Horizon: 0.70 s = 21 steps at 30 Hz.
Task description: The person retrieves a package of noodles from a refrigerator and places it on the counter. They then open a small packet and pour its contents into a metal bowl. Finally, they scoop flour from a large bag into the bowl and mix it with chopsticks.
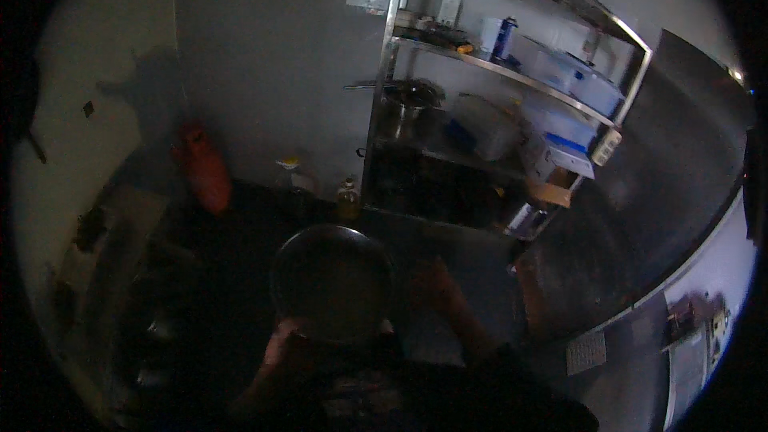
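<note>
A round metal bowl or pan is before me, close to my body, with a bright rim and a dark inside. My left hand grips its lower left rim. To the right of the vessel, my right hand is held out at the end of a bare forearm; it is dim and blurred, so its fingers and anything in them cannot be made out. A small pale patch shows at the lower right rim, too unclear to name.
Beyond stands a metal shelving rack holding a metal pot, plastic bins and an open cardboard box. A bottle of yellowish liquid is left of it. A red cylinder-like object stands by the left wall.
</note>
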Each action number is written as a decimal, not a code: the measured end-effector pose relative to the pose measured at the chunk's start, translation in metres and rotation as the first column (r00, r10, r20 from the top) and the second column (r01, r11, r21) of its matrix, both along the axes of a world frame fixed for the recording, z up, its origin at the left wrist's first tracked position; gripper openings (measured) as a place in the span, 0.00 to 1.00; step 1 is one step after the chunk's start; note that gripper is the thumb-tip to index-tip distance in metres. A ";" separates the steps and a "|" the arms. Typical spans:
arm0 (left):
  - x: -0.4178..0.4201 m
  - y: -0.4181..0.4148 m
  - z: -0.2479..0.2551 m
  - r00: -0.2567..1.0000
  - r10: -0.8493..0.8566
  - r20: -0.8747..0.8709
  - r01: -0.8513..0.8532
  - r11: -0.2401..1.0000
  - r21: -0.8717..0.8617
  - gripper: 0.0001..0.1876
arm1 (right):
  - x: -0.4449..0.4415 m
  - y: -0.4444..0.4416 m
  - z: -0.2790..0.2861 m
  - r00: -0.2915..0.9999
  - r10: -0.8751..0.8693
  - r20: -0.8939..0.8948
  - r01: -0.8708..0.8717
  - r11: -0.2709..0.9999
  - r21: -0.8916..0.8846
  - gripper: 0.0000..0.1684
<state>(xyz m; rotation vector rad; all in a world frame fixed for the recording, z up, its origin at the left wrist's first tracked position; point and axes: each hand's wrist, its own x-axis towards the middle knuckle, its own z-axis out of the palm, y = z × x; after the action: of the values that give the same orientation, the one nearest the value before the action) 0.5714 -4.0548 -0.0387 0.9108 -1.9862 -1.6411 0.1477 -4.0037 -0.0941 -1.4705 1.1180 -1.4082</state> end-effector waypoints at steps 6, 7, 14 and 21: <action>-0.064 -0.065 -0.006 0.878 0.476 0.052 -0.478 0.861 0.175 0.32 | -0.172 -0.252 0.025 0.977 -0.199 0.073 0.210 0.958 -0.194 0.21; -0.073 -0.068 -0.003 0.833 0.548 0.079 -0.552 0.809 0.204 0.32 | -0.189 -0.290 0.036 0.951 -0.121 0.283 0.161 0.979 -0.121 0.22; -0.134 -0.114 0.024 0.566 0.802 0.191 -0.812 0.503 0.297 0.31 | -0.287 -0.524 0.097 0.664 -0.406 0.627 0.127 0.889 0.441 0.30; -0.167 -0.123 0.034 0.437 0.876 0.203 -0.882 0.372 0.290 0.29 | -0.311 -0.580 0.084 0.762 -0.250 0.597 0.018 0.930 0.366 0.16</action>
<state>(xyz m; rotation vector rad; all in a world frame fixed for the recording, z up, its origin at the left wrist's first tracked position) 0.4047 -4.1775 -0.0052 1.7301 -0.7835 -1.2673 -0.1632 -4.5835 -0.0099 -0.5801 0.9624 -1.5507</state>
